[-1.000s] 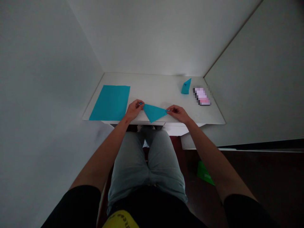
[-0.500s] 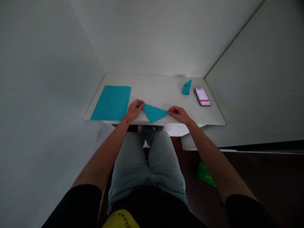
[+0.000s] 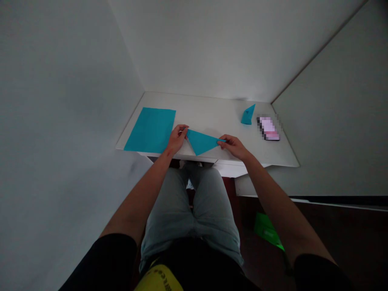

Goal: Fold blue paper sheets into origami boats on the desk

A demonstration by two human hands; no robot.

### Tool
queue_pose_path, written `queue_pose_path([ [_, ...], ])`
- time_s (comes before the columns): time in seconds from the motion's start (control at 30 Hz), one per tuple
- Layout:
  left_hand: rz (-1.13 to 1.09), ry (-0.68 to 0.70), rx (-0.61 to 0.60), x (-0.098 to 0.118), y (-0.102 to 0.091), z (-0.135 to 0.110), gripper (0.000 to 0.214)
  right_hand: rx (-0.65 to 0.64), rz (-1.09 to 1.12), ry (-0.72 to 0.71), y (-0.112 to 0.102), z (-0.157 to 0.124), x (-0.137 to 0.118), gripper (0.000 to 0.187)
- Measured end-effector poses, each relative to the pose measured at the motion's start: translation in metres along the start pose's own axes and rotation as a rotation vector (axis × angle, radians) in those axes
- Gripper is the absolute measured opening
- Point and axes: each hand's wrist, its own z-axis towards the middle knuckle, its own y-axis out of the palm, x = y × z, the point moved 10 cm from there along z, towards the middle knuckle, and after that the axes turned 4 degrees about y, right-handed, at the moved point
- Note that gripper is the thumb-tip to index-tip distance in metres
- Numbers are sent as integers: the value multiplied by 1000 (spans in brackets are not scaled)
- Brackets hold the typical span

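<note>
Folded blue paper (image 3: 201, 142): As we look down on the white desk (image 3: 209, 108), here it is, near the middle of the near edge, spanned between two hands, one point towards us; resting or lifted slightly, we cannot tell.
Left hand (image 3: 178, 138): Thumb and fingers are pinching the paper's left corner, and we reckon holding just the tip leaves the middle uncovered.
Right hand (image 3: 235, 147): Over on the opposite corner, we have another pinch; gripped at both ends, the paper probably keeps straighter.
Large blue sheet (image 3: 150, 130): It lies flat towards the desk's left edge, reaching the near edge, perhaps placed there for the left hand's easy reach.
Small folded piece (image 3: 248, 115): Up near the far right corner, tip slanting away from us, likely sitting there so no forearm brushes it.
Phone (image 3: 268, 129): Just beside that piece, by the right edge, screen lit but pixelated; we'd guess face up for easy viewing.
</note>
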Motion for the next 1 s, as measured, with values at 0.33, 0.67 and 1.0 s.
queue_pose_path([
  [0.33,-64,-23,12,-4,5,-2,36,88,-348,-289,8,-11,-70,43],
  [0.67,-211,-62,48,-7,5,-5,58,-195,-715,-404,80,1,-125,30],
  [1.0,-208,-76,54,-20,9,1,71,-239,-876,-538,96,2,-149,25],
])
